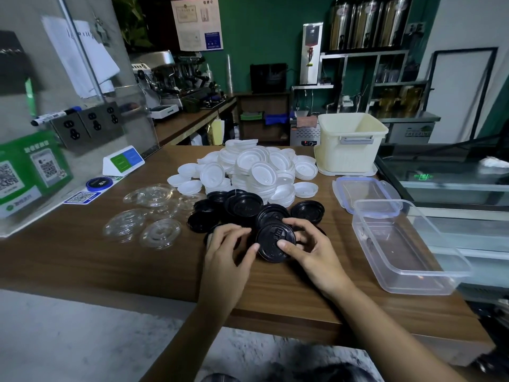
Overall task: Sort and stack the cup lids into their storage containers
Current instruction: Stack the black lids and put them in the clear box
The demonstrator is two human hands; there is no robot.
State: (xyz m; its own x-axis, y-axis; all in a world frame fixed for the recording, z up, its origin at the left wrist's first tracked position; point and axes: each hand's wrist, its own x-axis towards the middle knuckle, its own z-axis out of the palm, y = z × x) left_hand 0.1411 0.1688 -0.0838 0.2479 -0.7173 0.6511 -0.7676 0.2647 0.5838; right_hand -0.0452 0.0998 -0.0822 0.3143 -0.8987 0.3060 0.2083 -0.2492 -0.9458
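two hands meet on one black lid (275,241), held at the near edge of the black heap (242,208) on a wooden counter (110,257). the right hand (316,255) grasps it, thumb flat on the top and forefinger hooked over the far rim. the left hand (228,249) sets its thumb against the lid's left edge, its other fingers bent down over the heap; whether they clasp anything cannot be told. behind the black ones lies a larger mound of white lids (256,169); to the left, clear lids (148,213) are scattered flat. none of the three kinds appears to be stored yet: the clear tub (413,282) at the right and the cream bin (347,153) behind it show no lids inside, though the bin's floor is hidden. a clip cover (366,191) lies between them.

the step in hand looks like building a black stack. done well, it means turning each lid the same way up, seating rim in rim until it nests, and squaring the pile between both hands before lifting. a short, tidy stack should travel to the tub more safely than a tall one. thin plastic lids slide, and a loose grip could spill them back into the heap. keeping the colours apart now saves re-sorting later.
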